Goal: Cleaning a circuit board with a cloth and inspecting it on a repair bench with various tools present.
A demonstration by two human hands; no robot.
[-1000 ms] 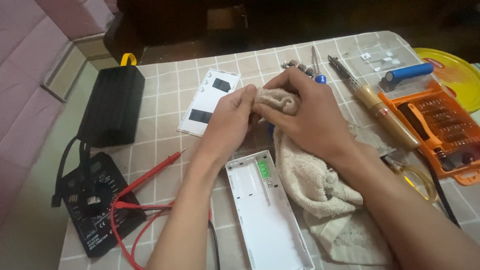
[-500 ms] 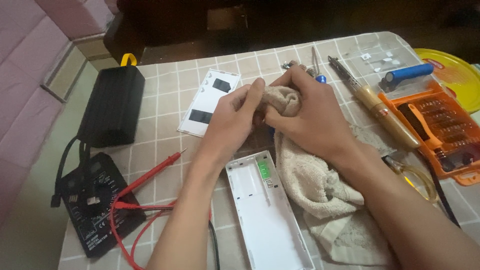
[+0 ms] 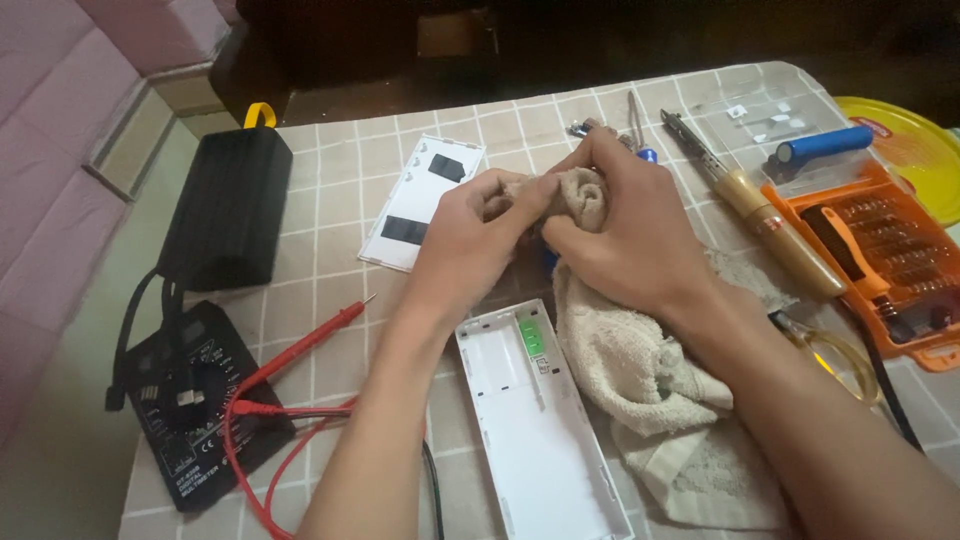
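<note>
Head view: both hands meet mid-tabletop, the left hand (image 3: pixel 478 235) and right hand (image 3: pixel 625 235) each closed on a bunched fold of the beige terry cloth (image 3: pixel 640 375), its nubbly tail trailing toward the near edge. Just beside it lies a long white plastic casing (image 3: pixel 535 425), open side up, a green part inside. Behind the left hand rests a flat white panel (image 3: pixel 422 203). Right, a wooden-handled soldering iron (image 3: pixel 765 215) and an orange screwdriver-bit tray (image 3: pixel 880 255) filled with bits. Left, a black multimeter (image 3: pixel 195 400) with red leads and a ribbed black box (image 3: pixel 228 205) sit on the checked tabletop (image 3: pixel 330 160).
</note>
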